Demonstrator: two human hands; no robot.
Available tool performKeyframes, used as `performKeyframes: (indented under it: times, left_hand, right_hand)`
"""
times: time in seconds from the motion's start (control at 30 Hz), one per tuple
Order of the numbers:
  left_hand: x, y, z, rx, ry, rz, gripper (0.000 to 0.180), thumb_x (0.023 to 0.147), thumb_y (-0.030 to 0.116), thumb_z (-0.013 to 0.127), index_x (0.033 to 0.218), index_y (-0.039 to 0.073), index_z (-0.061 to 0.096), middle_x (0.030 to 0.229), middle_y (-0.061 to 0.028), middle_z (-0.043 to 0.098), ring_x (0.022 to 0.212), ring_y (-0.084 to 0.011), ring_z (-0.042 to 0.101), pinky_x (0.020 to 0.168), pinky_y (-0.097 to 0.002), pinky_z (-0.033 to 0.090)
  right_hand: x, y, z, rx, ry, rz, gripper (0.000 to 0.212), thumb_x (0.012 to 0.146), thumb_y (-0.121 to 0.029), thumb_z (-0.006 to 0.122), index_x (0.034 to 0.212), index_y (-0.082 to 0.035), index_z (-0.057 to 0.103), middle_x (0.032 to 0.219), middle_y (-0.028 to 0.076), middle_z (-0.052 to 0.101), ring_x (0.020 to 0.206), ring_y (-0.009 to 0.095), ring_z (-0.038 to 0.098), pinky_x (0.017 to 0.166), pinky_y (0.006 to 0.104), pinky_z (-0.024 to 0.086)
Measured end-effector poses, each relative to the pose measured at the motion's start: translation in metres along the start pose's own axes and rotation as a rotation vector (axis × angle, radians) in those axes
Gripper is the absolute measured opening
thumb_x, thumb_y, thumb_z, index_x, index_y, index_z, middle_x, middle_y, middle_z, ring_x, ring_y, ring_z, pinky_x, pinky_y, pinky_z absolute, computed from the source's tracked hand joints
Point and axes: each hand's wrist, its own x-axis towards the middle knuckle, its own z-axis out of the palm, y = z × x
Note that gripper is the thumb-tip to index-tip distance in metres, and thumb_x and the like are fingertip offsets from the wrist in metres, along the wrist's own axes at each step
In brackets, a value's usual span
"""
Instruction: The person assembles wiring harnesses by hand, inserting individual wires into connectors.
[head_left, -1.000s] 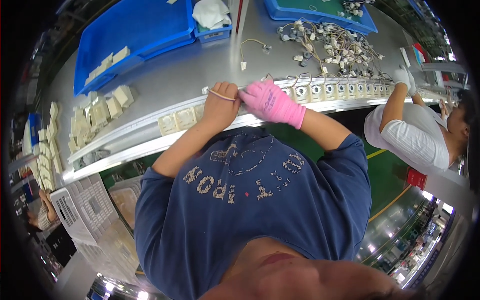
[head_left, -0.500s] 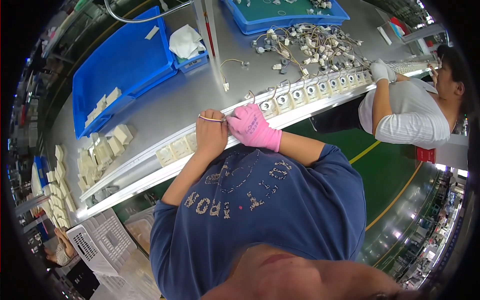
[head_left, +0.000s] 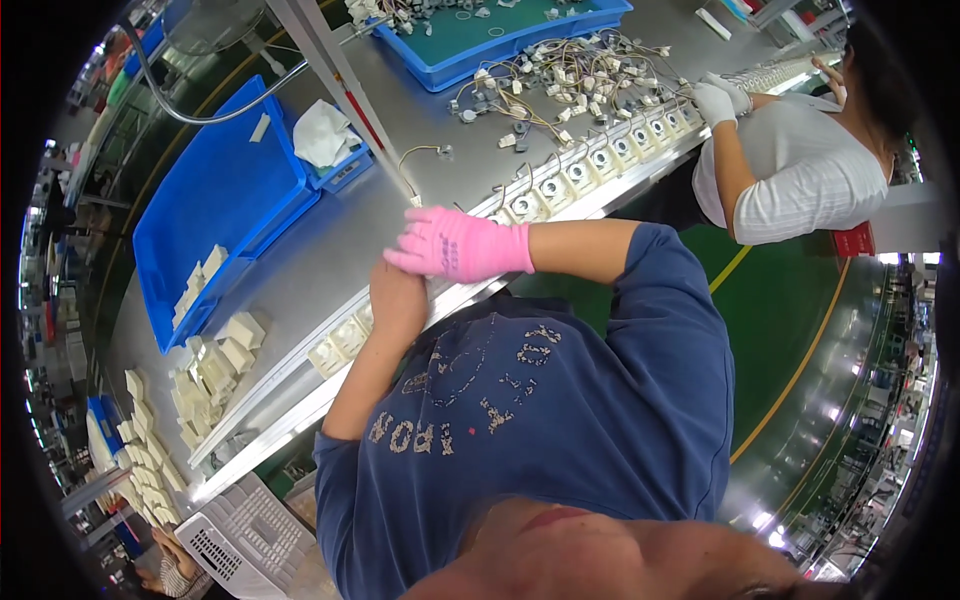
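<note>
Left hand (head_left: 398,300), bare, low over the silver rail (head_left: 290,425), with fingertips hidden; cannot tell how far open or whether gripping anything. Right hand (head_left: 455,245), in a pink glove, laid across the left fingers above the same rail; loosely spread fingers, palm side out of sight, so no telling about a hold.

From left to right, by the rail: pale blocks (head_left: 215,375) heaped on the metal surface (head_left: 290,270) just beyond the left end; a large blue tray (head_left: 225,160) farther beyond; a white cloth (head_left: 325,135) beyond the middle. In the rail, just left of the hands, plain square housings (head_left: 340,345) side by side. Beyond the rail, near the right hand, one loose wired part (head_left: 445,153); farther right, a tangled pile of connectors (head_left: 565,85). In the rail, right of the hands, ringed housings (head_left: 577,173) with thin wires standing up. At the rail's right stretch, a co-worker's white-gloved hand (head_left: 715,103).

Probably best to keep gloved fingers off bare fingertips for a clear view into the rail, to work straight down with light pressure, and to avoid snagging the wires or nudging the row.
</note>
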Motion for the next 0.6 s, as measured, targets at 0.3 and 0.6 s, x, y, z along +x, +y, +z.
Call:
performKeyframes:
  times: [0.3,0.6]
  left_hand:
    - [-0.003,0.001,0.001,-0.002,0.092,-0.103,0.007,0.075,0.007,0.058,0.078,0.001,0.057,0.078,-0.0127,0.051,0.079,-0.0311,0.05,0.069,-0.0411,0.039]
    - [-0.005,-0.002,-0.003,-0.262,0.111,-0.222,0.013,0.072,0.008,0.064,0.081,0.002,0.056,0.082,-0.0113,0.05,0.082,-0.0306,0.049,0.069,-0.0382,0.04]
  right_hand:
    - [0.011,0.001,-0.015,0.365,-0.51,0.364,0.022,0.075,-0.014,0.054,0.096,-0.005,0.051,0.077,0.011,0.061,0.073,0.03,0.06,0.079,0.0427,0.041]
    - [0.018,0.002,-0.017,0.324,-0.782,0.383,0.027,0.074,-0.008,0.059,0.1,-0.003,0.053,0.081,0.016,0.062,0.078,0.033,0.062,0.065,0.0421,0.049]
